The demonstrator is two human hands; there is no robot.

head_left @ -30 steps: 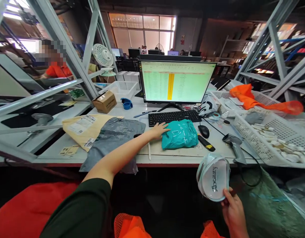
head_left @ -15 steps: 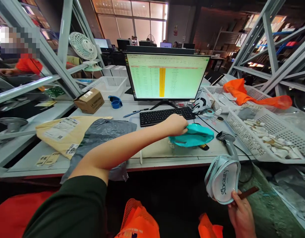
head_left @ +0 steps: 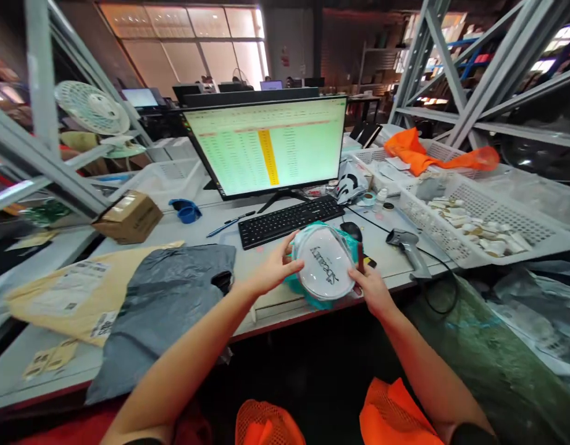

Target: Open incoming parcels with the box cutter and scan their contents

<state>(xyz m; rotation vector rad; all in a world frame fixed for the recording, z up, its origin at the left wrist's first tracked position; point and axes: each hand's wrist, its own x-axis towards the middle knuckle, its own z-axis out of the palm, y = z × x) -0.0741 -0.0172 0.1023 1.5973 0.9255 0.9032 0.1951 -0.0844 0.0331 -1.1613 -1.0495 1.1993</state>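
Note:
A rounded white cosmetic pouch (head_left: pixel 324 262) with dark "beauty" lettering is held up in front of the keyboard. My left hand (head_left: pixel 285 266) grips its left side, thumb on the front. At the opposite edge my right hand (head_left: pixel 370 285) pinches the pouch, with a slim brown stick-like thing (head_left: pixel 360 256) also in its grasp. A crumpled teal bag (head_left: pixel 294 284) shows behind and around the pouch. Whether my left fingers also hold that bag, or the pouch sits inside it, I cannot tell.
Behind stand a monitor (head_left: pixel 270 148) and a black keyboard (head_left: pixel 289 221). A barcode scanner (head_left: pixel 409 250) and a white basket (head_left: pixel 479 232) of small pieces are to the right. A grey mailing bag (head_left: pixel 168 303), a yellow envelope (head_left: pixel 76 290) and a cardboard box (head_left: pixel 128 216) lie left.
The pouch has moved left and up from the lower right, carried by my right hand, to the teal bag. My left hand now grips the pouch's left side. The view has shifted right.

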